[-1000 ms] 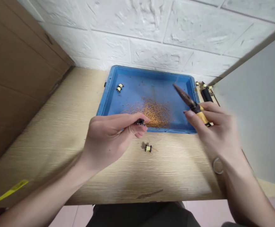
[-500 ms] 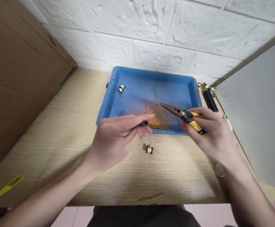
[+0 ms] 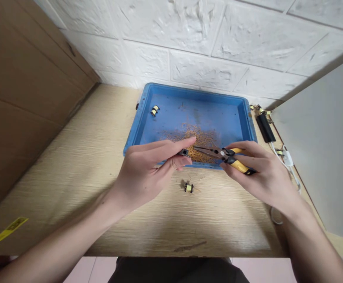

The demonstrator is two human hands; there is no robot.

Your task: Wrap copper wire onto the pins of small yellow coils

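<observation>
Between the thumb and fingers of my left hand (image 3: 150, 167) is a small black transformer bobbin (image 3: 184, 152), mostly hidden by the fingers. My right hand (image 3: 259, 169) is wrapped round the yellow-and-black handles of long-nose pliers (image 3: 215, 152). The jaw tips point left and lie close to the bobbin; whether they touch it I cannot tell. Behind and below both hands is a blue tray (image 3: 250, 118) with a heap of copper-coloured wire clippings (image 3: 203, 137). On the table in front of the tray sits another bobbin (image 3: 189, 188) with yellow tape and loose wire ends.
Two taped bobbins (image 3: 154, 110) lie in the tray's left back corner. A black cylinder (image 3: 265, 127) with a white cable (image 3: 292, 169) lies right of the tray, near more bobbins (image 3: 259, 109). Cardboard (image 3: 26, 70) stands at left, a white brick-pattern wall (image 3: 171, 35) behind.
My right hand has brought the pliers left and down, so their tips are now near the bobbin in my left hand. The whole view has shifted slightly.
</observation>
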